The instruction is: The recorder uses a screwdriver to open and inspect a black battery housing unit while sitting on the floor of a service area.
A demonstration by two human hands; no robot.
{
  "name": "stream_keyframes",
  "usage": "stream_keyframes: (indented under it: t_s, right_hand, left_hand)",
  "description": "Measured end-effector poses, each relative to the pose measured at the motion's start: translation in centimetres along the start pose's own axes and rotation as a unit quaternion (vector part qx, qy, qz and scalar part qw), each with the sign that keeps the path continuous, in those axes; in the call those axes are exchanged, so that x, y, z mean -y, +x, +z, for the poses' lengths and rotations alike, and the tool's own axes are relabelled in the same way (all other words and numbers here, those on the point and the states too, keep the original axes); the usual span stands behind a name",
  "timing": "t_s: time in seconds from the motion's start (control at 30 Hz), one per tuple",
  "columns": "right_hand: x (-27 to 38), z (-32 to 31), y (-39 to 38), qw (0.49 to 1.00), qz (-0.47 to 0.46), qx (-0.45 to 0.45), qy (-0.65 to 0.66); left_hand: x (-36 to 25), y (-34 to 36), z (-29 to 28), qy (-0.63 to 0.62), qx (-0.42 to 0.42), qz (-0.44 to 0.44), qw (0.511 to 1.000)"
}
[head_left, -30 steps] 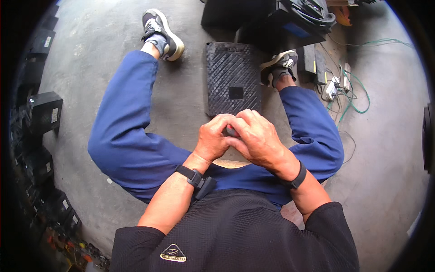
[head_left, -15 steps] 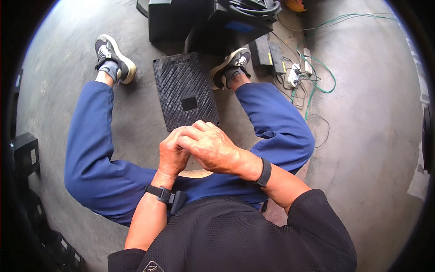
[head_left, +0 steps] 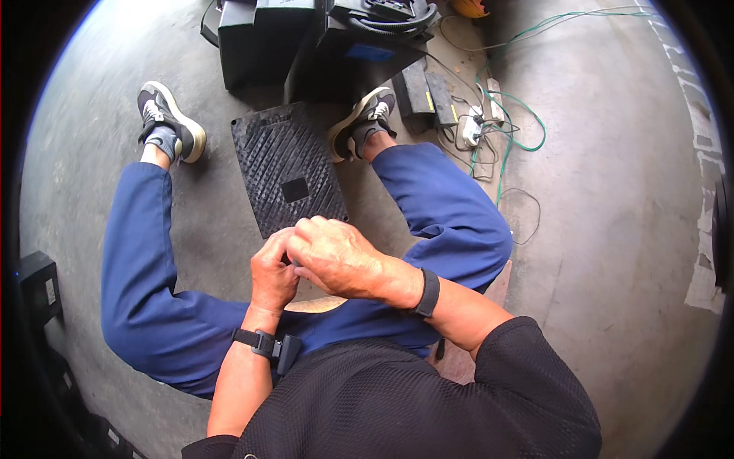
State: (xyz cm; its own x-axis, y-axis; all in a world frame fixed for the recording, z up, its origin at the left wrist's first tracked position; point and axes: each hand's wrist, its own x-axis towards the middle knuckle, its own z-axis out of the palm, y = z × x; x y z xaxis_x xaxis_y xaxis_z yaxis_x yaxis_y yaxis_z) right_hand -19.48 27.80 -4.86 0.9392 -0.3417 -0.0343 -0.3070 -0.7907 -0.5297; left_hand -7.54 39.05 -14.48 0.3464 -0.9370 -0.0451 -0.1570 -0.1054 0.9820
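Observation:
My left hand (head_left: 272, 274) and my right hand (head_left: 336, 256) meet above my lap, both with curled fingers. The right hand's fingers lie over the fingertips of the left. A tiny greyish bit shows in the gap between them, but the fingers hide what it is. Just beyond the hands, a black plastic panel (head_left: 264, 180) with slanted ribs and a small square in it lies on the floor between my feet. Neither hand appears to grip the panel.
Large black boxes (head_left: 260, 53) stand past the panel, one topped by a coiled black cable (head_left: 394, 27). To the right are smaller black boxes (head_left: 415, 96), a white plug (head_left: 472, 131), and green wires (head_left: 527, 145). Another black box (head_left: 38, 287) sits at the far left.
The whole view has shifted, so the panel and boxes appear lower and further left. My hands stay together; the right has tilted a little, and a small gap now shows between them.

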Motion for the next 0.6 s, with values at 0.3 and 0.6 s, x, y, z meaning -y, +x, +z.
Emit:
stream_keyframes:
  t_s: [0.3,0.6]
  right_hand:
    - [-0.2,0.0,-0.2,0.998,0.042,0.038,0.008]
    - [-0.3,0.9,-0.3,0.998,0.051,0.024,0.022]
  left_hand:
    - [0.5,0.0,0.1,0.014,0.009,0.003,1.000]
    - [0.2,0.0,0.0,0.006,0.020,-0.016,1.000]
